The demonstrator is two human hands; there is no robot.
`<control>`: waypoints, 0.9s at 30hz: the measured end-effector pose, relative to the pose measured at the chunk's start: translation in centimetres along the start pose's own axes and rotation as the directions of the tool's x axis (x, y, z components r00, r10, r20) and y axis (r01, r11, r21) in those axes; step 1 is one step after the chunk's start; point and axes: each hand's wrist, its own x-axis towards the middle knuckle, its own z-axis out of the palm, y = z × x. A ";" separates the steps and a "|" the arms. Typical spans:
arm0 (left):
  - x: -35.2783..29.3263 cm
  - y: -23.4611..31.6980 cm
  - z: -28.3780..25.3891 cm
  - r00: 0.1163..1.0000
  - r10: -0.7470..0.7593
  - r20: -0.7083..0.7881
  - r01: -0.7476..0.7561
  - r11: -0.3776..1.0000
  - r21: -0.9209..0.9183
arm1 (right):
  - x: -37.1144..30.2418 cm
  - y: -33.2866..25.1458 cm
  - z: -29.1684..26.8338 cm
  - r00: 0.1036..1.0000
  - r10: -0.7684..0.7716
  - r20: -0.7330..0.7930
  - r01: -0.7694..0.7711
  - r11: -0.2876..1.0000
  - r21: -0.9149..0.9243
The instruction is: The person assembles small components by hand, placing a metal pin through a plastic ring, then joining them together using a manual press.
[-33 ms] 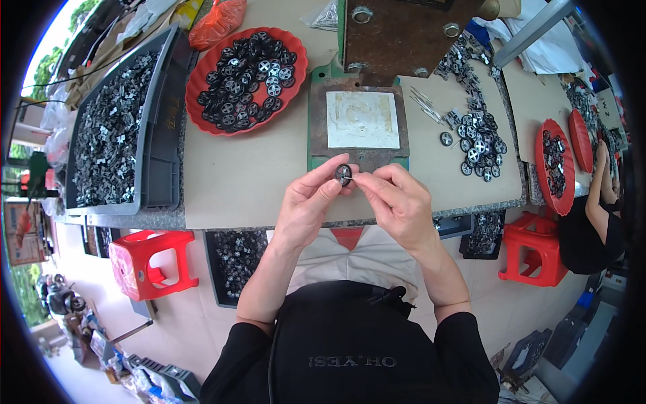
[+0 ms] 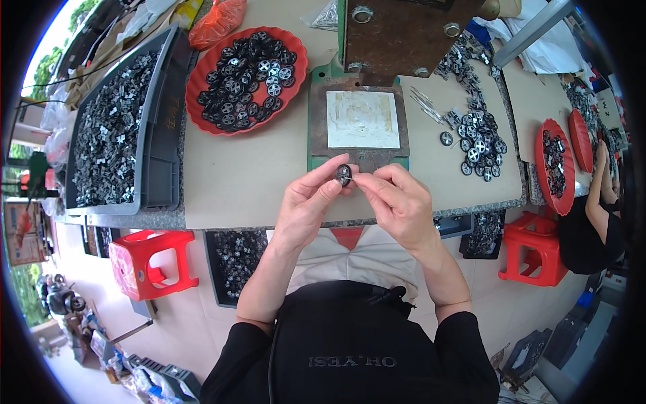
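Between the thumb and fingers of my left hand (image 2: 304, 207) is a small black toy wheel (image 2: 343, 175) with silver spokes, held upright. My right hand (image 2: 402, 205) pinches a thin metal pin (image 2: 350, 177) whose tip points at the wheel's middle; whether it sits in the hub I cannot tell. Both hands are over the front of the table, just before a press base with a white pad (image 2: 363, 120). To the right lie loose wheels (image 2: 479, 145) in a pile, with several thin metal rods (image 2: 426, 106) beyond them.
A scalloped red bowl (image 2: 194, 108) of wheels stands back left, beside a grey bin (image 2: 156, 145) of small dark parts. The press's brown metal block (image 2: 404, 37) overhangs the pad. Red stools (image 2: 151, 259) flank me. A co-worker's arm (image 2: 595, 182) shows far right, near another red bowl (image 2: 540, 178).
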 end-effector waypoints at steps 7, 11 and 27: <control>-0.1 0.3 0.2 1.000 0.010 -0.004 -0.010 0.998 0.061 | 0.2 0.1 -0.6 0.998 -0.018 0.053 0.021 0.999 -0.038; 0.0 0.2 0.1 1.000 0.000 -0.001 0.000 0.998 0.063 | 0.1 -0.1 -0.8 0.999 -0.005 0.043 0.006 1.000 -0.030; 0.1 0.4 0.8 0.993 0.120 0.011 -0.107 0.835 0.539 | 0.5 0.4 -1.4 0.980 -0.145 0.138 0.170 0.967 -0.188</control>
